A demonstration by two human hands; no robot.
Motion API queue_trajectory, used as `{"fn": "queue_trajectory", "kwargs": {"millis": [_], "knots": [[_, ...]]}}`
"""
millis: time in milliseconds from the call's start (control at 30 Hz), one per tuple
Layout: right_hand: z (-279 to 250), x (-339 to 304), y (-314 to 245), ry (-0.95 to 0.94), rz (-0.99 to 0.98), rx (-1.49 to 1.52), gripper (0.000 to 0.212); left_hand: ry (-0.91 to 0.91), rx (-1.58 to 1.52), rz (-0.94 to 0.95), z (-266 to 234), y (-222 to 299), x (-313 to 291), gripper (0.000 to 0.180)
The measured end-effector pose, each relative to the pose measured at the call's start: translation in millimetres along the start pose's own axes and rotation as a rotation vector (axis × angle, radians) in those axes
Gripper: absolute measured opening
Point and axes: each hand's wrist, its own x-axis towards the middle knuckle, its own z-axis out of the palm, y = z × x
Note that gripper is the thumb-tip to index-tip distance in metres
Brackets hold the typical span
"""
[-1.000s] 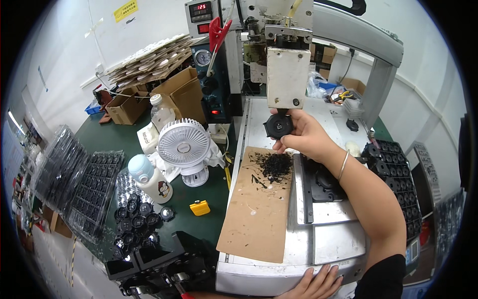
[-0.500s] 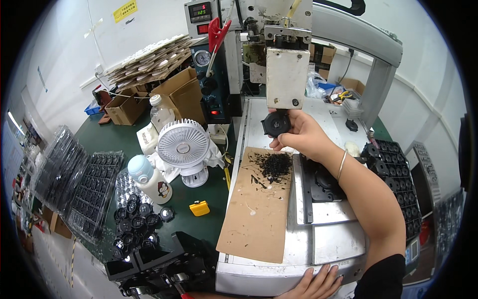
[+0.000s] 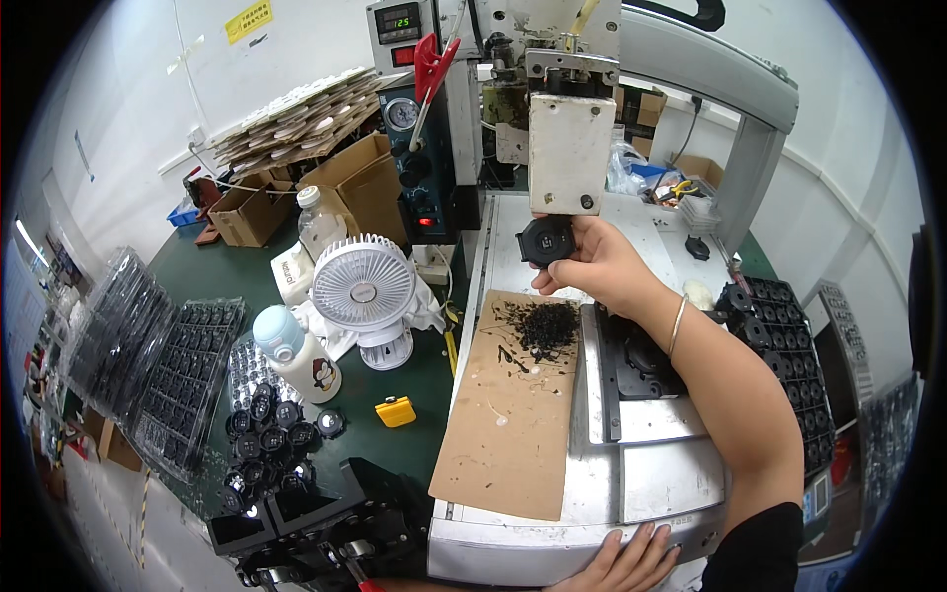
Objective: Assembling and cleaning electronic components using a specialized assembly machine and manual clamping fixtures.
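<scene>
My right hand (image 3: 592, 259) pinches a round black plastic part (image 3: 544, 243) with a small tab on its left side. The part sits just beneath the white block-shaped head (image 3: 569, 153) of the machine; whether they touch I cannot tell. My left hand (image 3: 623, 560) rests on the front edge of the machine bed, fingers stretched out and holding nothing. Under my right forearm lies a black fixture (image 3: 631, 367) on a metal plate. A brown cardboard sheet (image 3: 508, 424) beside it carries a heap of black scraps (image 3: 548, 328).
Left of the bed stand a white fan (image 3: 363, 286), a bottle with a blue lid (image 3: 296, 355) and a pile of black round parts (image 3: 264, 444). A black clamp device (image 3: 316, 523) is at the front left. Trays of black parts (image 3: 794, 365) lie at right.
The black part has tilted slightly in my right hand and shifted a little left and up. My left hand has stayed in place.
</scene>
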Motion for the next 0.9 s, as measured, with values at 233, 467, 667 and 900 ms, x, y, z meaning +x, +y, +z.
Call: {"fn": "queue_trajectory", "kwargs": {"millis": [233,467,667,900], "knots": [[0.1,2.2,1.9,0.04,0.007,0.041,0.05,0.022,0.009,-0.024,2.4,2.2,1.1,0.054],[0.4,2.2,0.1,0.06,-0.006,0.044,0.047,0.023,-0.001,-0.007,0.5,-0.4,1.0,0.054],[1.3,2.0,-1.2,0.088,-0.031,0.034,0.044,0.033,0.016,-0.008,3.2,1.7,0.3,0.055],[0.3,-0.1,-2.8,0.117,-0.04,0.045,0.046,0.029,0.018,-0.004,2.4,1.1,-0.1,0.054]]}}
